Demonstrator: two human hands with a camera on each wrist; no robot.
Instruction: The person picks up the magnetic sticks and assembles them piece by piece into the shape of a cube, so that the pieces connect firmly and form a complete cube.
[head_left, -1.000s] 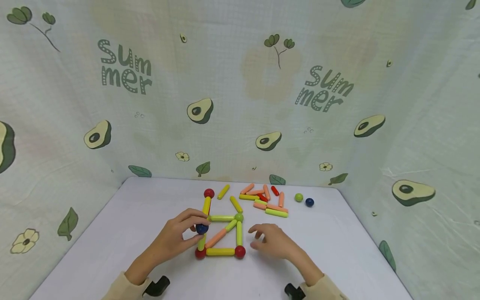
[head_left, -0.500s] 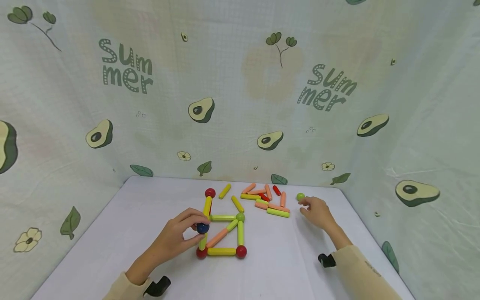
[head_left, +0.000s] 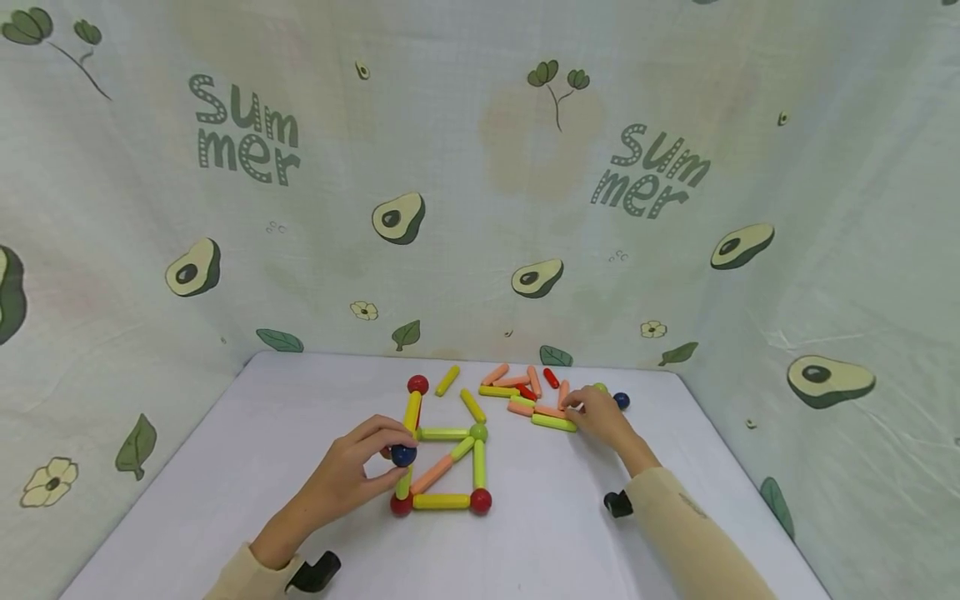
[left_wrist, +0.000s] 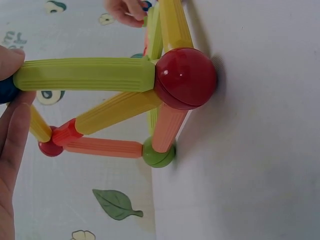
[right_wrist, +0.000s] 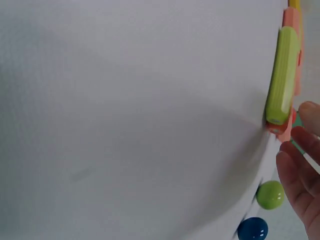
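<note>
My left hand (head_left: 345, 471) pinches a dark blue ball (head_left: 403, 454) between thumb and fingers. In the left wrist view, a light green rod (left_wrist: 85, 74) runs from that ball to a red ball (left_wrist: 185, 77) on the table. These belong to a frame of rods and balls, with a green ball (head_left: 478, 432) and another red ball (head_left: 481, 501) at its right corners. My right hand (head_left: 600, 414) is over the right end of the loose rods, fingertips close to an orange rod (head_left: 563, 393). In the right wrist view its thumb and fingers stand apart beside a yellow-green rod (right_wrist: 282, 75).
A loose green ball (right_wrist: 270, 195) and a blue ball (head_left: 622, 401) lie just beyond my right hand. Several orange, red and yellow rods are heaped at the back, with two yellow rods (head_left: 472, 406) nearer the frame. A patterned cloth (head_left: 465, 167) hangs behind the table.
My right hand went from beside the frame out right to near the loose green ball, then came back left to the rods. My left hand stays on the blue ball.
</note>
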